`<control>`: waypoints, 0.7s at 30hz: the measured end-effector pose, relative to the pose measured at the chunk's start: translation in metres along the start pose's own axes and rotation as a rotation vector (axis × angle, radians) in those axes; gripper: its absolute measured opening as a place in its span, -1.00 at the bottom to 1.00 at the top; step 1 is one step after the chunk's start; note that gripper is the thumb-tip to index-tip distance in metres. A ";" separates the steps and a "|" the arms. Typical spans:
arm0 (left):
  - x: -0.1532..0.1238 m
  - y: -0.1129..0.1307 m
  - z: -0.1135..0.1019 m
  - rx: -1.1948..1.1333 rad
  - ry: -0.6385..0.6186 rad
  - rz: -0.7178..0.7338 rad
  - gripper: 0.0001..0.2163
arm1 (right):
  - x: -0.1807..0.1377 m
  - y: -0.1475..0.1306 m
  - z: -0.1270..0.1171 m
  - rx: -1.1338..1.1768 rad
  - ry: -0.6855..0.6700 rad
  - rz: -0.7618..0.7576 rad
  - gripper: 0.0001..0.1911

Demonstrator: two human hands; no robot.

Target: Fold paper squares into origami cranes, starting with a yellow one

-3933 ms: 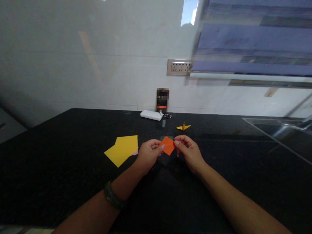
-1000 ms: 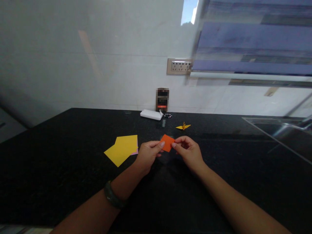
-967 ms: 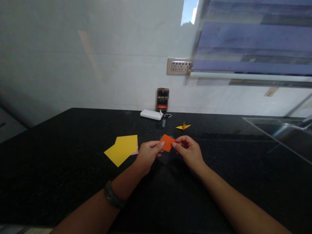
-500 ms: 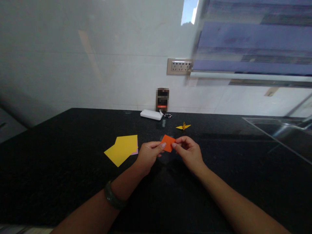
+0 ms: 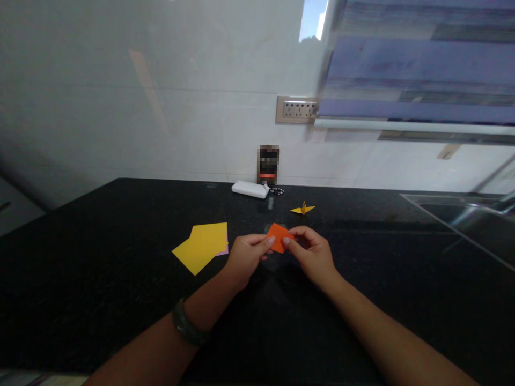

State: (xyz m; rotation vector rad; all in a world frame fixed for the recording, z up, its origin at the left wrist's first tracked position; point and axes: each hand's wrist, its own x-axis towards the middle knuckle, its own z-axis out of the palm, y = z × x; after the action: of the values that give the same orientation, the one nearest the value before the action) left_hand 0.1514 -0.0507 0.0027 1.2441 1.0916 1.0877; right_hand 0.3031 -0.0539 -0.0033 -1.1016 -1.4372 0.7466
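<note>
Between both hands, above the dark countertop, is a small folded square of orange paper [image 5: 278, 242], turned with its corners up and down. My left hand [image 5: 247, 254] pinches its left side, thumb on top and fingers underneath. At the right corner my right hand [image 5: 316, 252] grips it between thumb and index finger. Yellow paper sheets [image 5: 203, 246] lie just left of my left hand, with a bit of pink paper [image 5: 222, 252] showing under their right edge. Beyond my right hand stands a folded yellow paper crane [image 5: 303, 209].
A white power bank [image 5: 250, 188] with a beaded strap [image 5: 277, 191] lies near the wall. Behind it a blurred-out phone-like object [image 5: 268, 164] leans upright. To the right a sink [image 5: 462, 217] is set in the black countertop [image 5: 120, 257]. A socket panel [image 5: 296, 110] is on the wall.
The orange paper has shifted very slightly right, and my right thumb has slid a little inward over it. The sheets and crane have stayed put.
</note>
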 end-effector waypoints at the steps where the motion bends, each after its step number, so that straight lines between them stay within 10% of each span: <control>1: 0.000 0.000 0.000 0.010 -0.015 0.001 -0.73 | 0.000 -0.001 0.000 -0.013 -0.015 -0.027 -0.86; 21: -0.002 -0.001 -0.001 -0.330 -0.147 -0.034 -0.71 | -0.005 -0.002 -0.001 0.136 -0.184 0.072 -0.84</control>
State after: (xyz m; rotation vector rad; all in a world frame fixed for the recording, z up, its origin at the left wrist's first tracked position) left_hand 0.1498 -0.0524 0.0017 1.0207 0.7823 1.0820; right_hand 0.3036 -0.0596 -0.0036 -1.0043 -1.4824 1.0040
